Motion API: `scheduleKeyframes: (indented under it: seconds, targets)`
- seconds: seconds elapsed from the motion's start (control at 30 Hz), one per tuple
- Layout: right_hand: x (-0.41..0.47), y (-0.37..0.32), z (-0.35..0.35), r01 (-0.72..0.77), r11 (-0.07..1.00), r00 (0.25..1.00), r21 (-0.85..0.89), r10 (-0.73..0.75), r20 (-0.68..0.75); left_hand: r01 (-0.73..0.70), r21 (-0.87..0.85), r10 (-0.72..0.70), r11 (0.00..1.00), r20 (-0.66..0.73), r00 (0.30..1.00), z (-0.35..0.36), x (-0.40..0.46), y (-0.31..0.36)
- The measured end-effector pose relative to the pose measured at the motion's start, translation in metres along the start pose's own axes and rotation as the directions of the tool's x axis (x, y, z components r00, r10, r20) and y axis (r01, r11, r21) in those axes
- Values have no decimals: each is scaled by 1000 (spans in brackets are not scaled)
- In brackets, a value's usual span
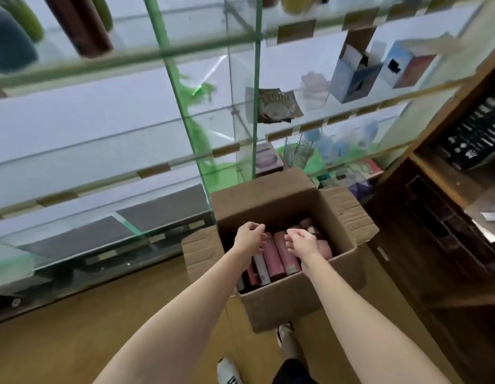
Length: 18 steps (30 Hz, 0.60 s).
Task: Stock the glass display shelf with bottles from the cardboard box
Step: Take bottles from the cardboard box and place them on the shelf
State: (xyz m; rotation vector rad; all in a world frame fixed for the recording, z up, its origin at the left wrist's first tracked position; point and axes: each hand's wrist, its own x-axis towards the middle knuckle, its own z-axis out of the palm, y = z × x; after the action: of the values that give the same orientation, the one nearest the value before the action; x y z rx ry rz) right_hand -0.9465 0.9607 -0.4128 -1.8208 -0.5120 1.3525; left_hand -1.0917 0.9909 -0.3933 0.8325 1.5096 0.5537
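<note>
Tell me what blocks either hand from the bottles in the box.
Nothing visible does. The cardboard box stands open with its flaps folded outward, and the pink bottles lie exposed inside. The left hand and right hand hang directly above them, fingers loosely curled, holding nothing.

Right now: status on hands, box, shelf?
Left hand and right hand over open box, holding nothing. Pink bottles lie inside. Shelf beside it bare; nothing blocking.

A shop: glass display shelves [107, 151] hold boxed goods [354, 76] with price tags [296, 30].
</note>
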Motion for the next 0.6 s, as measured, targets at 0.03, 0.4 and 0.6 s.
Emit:
scheduleKeyframes:
  seconds: [0.03,0.4,0.6]
  targets:
    - [9,6,-5,-22,1000,1000,14,23,-6,20,13,-20,1000,0,1000,7,8,-6]
    - [133,62,-49,-350,935,937,50,349,37,357,-54,-359,933,-45,932,90,118,-61]
    - [194,80,-26,-424,904,896,-50,427,123,444,-141,-454,885,-55,889,110,165,-85]
